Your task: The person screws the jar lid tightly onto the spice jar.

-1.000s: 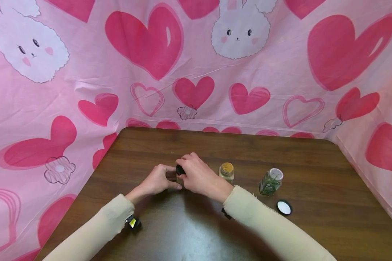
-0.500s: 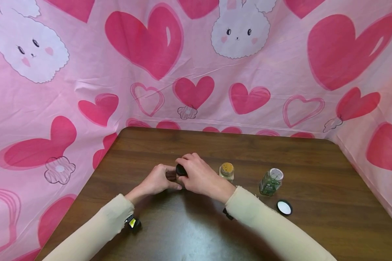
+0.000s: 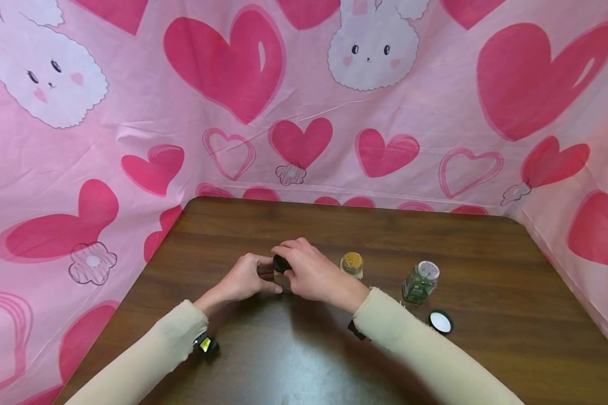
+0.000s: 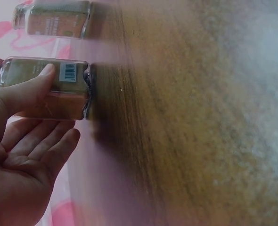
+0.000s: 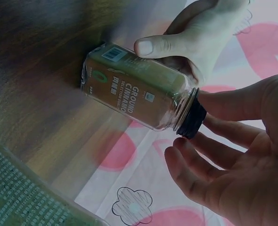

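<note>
My left hand [image 3: 243, 278] holds the ground cinnamon jar [image 5: 134, 89] upright on the desk [image 3: 223, 225] while my right hand [image 3: 308, 271] grips its black lid [image 5: 192, 121] between thumb and fingers.

And here's the table [image 3: 304, 222], dark brown with streaky wood grain, its far edge along twelve o'clock, rounded corners out at eleven and one! The cinnamon jar [image 5: 139, 92] stands on it, base down at the wood, so take the clock from there: the yellow-topped jar [image 3: 352, 265] is upright and near at three. Farther along that same three o'clock line, well apart, comes the green jar [image 3: 419, 285], upright, pale on top. Just beside that one, toward five, the black-rimmed lid [image 3: 441, 322] lies flat, white inside facing up. Back at the cinnamon jar's six, glare [image 3: 296, 360] shines off the tabletop.
</note>
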{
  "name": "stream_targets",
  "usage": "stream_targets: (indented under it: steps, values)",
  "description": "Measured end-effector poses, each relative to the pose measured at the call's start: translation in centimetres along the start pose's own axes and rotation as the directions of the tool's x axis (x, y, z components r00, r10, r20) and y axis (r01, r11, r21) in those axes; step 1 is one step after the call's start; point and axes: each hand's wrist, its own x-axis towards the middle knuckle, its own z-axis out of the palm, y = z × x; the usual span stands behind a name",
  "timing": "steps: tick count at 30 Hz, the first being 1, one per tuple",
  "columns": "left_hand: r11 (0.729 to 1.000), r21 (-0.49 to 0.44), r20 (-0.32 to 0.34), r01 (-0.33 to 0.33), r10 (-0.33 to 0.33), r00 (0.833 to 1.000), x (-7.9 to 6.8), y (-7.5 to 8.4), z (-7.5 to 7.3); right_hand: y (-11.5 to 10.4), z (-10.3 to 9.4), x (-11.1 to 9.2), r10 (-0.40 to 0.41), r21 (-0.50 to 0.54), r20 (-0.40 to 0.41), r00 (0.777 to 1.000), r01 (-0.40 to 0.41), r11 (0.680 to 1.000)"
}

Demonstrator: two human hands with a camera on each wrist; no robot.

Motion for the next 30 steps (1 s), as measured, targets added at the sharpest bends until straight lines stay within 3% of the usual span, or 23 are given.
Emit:
stream_targets:
  steps: [14,30]
  values:
    - [1.000,0.005,-0.013,-0.013,0.013,1.000,0.01,-0.09,-0.03,-0.04,-0.09,0.11,-0.045,-0.038,-0.010,0.999,0.044,0.998]
    - [1.000,0.026,-0.003,-0.017,0.017,1.000,-0.06,-0.25,-0.09,-0.15,-0.10,0.04,0.039,-0.040,-0.010,0.999,-0.039,0.998]
